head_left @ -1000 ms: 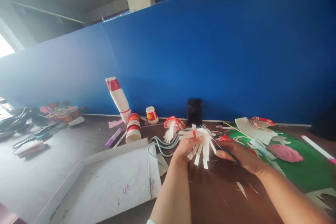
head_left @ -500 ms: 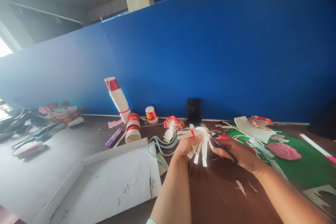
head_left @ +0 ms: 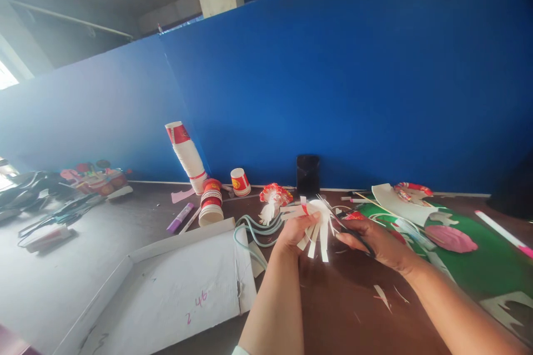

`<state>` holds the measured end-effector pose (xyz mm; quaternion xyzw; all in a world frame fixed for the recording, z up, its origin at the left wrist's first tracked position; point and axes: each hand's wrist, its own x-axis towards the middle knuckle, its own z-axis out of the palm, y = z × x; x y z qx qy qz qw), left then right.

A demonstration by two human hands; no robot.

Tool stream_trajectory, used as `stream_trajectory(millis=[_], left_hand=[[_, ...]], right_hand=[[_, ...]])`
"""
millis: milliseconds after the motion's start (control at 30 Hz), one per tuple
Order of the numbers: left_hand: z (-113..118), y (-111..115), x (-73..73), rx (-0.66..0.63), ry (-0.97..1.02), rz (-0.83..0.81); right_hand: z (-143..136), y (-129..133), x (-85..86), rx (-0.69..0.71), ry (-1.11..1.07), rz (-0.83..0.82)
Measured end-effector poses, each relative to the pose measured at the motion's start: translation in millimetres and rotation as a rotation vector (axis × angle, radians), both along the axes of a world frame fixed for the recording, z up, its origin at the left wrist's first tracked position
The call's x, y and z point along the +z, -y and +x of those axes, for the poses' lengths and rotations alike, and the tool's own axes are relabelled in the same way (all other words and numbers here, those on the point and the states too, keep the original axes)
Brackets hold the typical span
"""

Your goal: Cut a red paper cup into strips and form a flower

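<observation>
My left hand [head_left: 297, 231] is closed on a white paper cup cut into strips [head_left: 320, 233], its strips fanning outward and down. Black-handled scissors [head_left: 361, 239] are gripped in my right hand [head_left: 370, 238], just right of the cut cup. Their blades point up and left and lie against the strips on its right side. Behind my left hand a red and white fringed paper piece [head_left: 275, 199] rests on the table.
A white box lid [head_left: 179, 283] lies at the left front. Stacked paper cups [head_left: 189, 158] lean near the blue partition [head_left: 333, 77]. A dark phone [head_left: 307, 175] stands behind my hands. Green paper [head_left: 478, 269] and a pink disc [head_left: 451, 239] lie right. Pale scraps [head_left: 382, 297] lie nearby.
My right hand and the scissors have shifted slightly against the strips, and the handles show more clearly. My left hand keeps its hold on the cut cup almost unmoved.
</observation>
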<state>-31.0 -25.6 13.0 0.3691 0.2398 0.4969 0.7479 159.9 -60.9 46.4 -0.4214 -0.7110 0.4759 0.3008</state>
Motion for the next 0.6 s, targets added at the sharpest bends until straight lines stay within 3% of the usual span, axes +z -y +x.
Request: stream_trajectory(millis=[367,600], left_hand=[[-3,-1,-3.2,-0.014,-0.049,0.005],[-5,2,0.1,-0.012,-0.117,0.012]], right_hand=[[1,3,7.0,0.038,0.063,0.036],[7,6,8.5,-0.019,0.101,-0.06]])
